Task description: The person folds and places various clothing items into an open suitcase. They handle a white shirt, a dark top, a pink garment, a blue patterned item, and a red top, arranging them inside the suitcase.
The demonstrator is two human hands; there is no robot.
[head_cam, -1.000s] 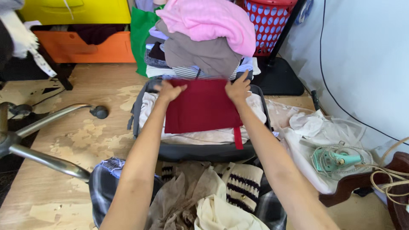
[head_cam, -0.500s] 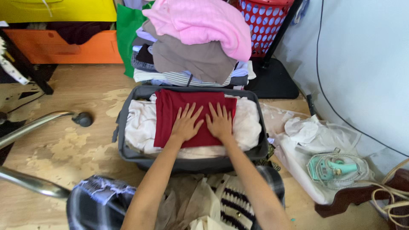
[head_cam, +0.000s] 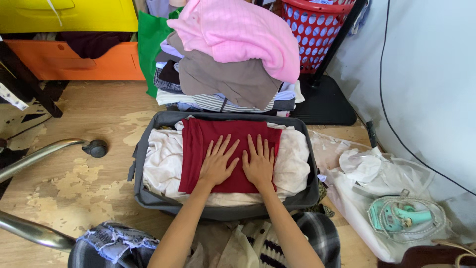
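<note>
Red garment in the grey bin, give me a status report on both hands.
Left hand and right hand flat, fingers spread, on the folded red garment. Garment lies on cream cloth inside grey bin. Nothing on top of it.

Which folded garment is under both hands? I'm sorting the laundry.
The dark red garment in the grey bin, not the pink one topping the pile behind.

A tall heap of folded clothes (head_cam: 228,64) rises just beyond the fingertips, topped by a pink knit. Farther back and to the right stands a red perforated basket (head_cam: 317,25); off to the right lies a mint-green iron (head_cam: 404,217) (on crumpled white cloth). Far left: an orange drawer (head_cam: 79,62) and a chair caster (head_cam: 96,148).
</note>
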